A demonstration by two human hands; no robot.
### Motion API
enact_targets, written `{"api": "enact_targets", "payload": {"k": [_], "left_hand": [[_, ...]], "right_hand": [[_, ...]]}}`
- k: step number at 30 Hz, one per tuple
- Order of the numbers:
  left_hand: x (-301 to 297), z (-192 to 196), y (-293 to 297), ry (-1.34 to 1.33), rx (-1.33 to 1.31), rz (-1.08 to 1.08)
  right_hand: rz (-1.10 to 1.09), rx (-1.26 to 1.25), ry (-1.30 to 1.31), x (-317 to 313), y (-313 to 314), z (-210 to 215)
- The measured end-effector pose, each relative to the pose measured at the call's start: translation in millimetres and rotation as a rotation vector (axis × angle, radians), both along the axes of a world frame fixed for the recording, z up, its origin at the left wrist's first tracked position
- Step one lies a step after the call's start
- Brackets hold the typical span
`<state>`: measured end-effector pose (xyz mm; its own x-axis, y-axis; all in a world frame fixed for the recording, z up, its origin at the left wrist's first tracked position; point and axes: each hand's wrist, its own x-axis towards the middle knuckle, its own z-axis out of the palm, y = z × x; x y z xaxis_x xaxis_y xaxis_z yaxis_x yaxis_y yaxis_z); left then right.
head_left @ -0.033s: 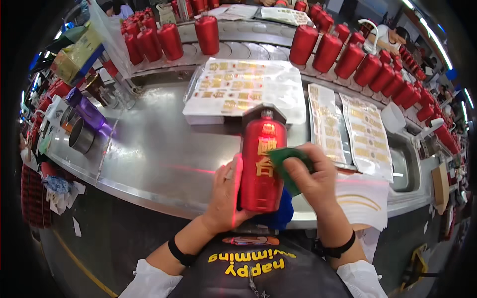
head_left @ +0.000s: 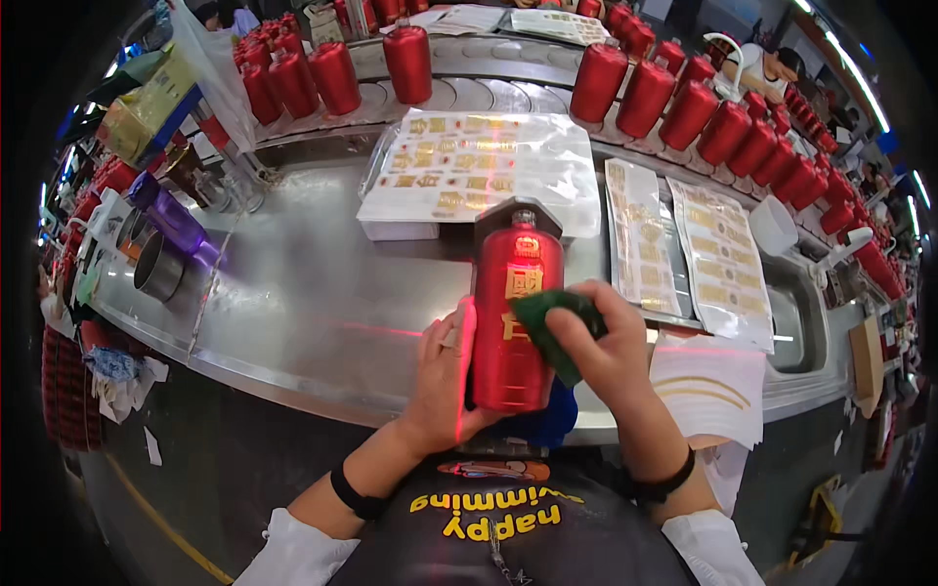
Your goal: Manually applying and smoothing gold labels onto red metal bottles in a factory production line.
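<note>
A metallic red bottle (head_left: 516, 366) with gold lettering leans back in front of me, its neck pointing away, against a dark angular holder (head_left: 487, 223). My left hand (head_left: 437, 381) wraps the bottle's lower left side and base, a ring on one finger. In my right hand (head_left: 611, 347) a dark green flat piece (head_left: 549, 327) is pinched, pressed to the right part of the bottle's front. It covers part of the lower gold character. Whether it is a cloth or a pad is hard to tell. Blue cloth (head_left: 564, 415) shows below the bottle.
Behind the bottle lie sheets of gold stickers (head_left: 557, 195); more sticker sheets (head_left: 723, 259) lie right, near a sink (head_left: 799, 322). Red bottles (head_left: 407, 64) line a conveyor (head_left: 469, 96) at the back. A purple bottle (head_left: 176, 220) and metal cup (head_left: 159, 269) stand left.
My right hand and the green piece have shifted slightly left and down across the bottle, covering more of the lower character. My left hand keeps its hold.
</note>
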<state>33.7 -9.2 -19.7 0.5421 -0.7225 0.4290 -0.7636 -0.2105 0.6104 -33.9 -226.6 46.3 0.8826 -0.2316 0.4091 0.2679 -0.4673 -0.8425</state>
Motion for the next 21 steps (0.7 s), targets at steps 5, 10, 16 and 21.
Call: {"api": "enact_targets", "payload": {"k": [5, 10, 16, 21], "left_hand": [[-2, 0, -1, -0.049, -0.014, 0.024], [-2, -1, 0, -0.064, -0.025, 0.025], [0, -3, -2, -0.028, -0.020, -0.002], [-3, 10, -3, -0.118, -0.164, 0.022]], "right_hand": [[-0.205, 0.414, -0.013, -4, 4, -21], [-0.362, 0.301, -0.052, -6, -4, -31], [-0.009, -0.428, -0.307, -30, 6, -26], [0.093, -0.437, -0.265, -46, 5, -24]]}}
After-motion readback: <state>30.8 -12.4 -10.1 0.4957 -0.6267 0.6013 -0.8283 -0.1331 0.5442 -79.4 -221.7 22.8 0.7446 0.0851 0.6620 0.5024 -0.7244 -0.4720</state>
